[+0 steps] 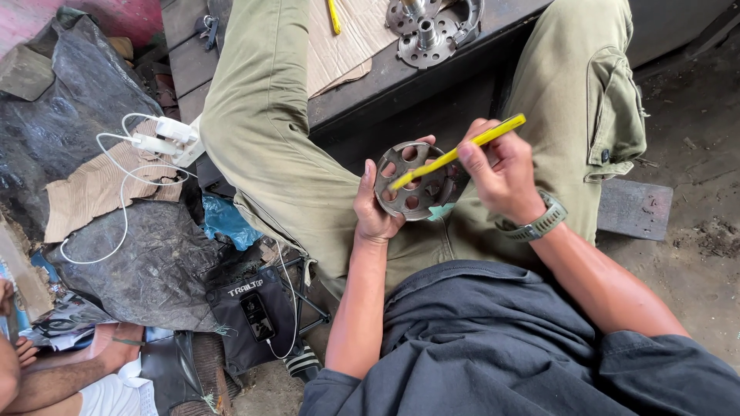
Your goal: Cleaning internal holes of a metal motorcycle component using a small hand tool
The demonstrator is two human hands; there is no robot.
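Between the knees of the seated person, low in the middle of the scene, the left hand (375,206) is curled around the left rim of a round metal disc with holes (415,182), thumb up along its edge and fingers tucked behind, holding it tilted over the olive trousers (270,139). Just to the right, the right hand (501,173) is closed around a yellow pencil-like tool (459,152), gripping it near its upper end so that the lower tip lies across the face of the disc. A grey-green wristwatch (543,222) sits on that wrist. On the far side, a dark tabletop (432,77) carries a sheet of cardboard (347,38), a second yellow tool (334,15) and a toothed metal hub part (432,31). Off to the left, a white charger with its cable (158,142) rests on black plastic sheeting (77,100), and a small dark pouch with a phone on it (254,312) lies on the floor nearer. Another person's arm (62,377) shows at the near left corner, well apart from the work.
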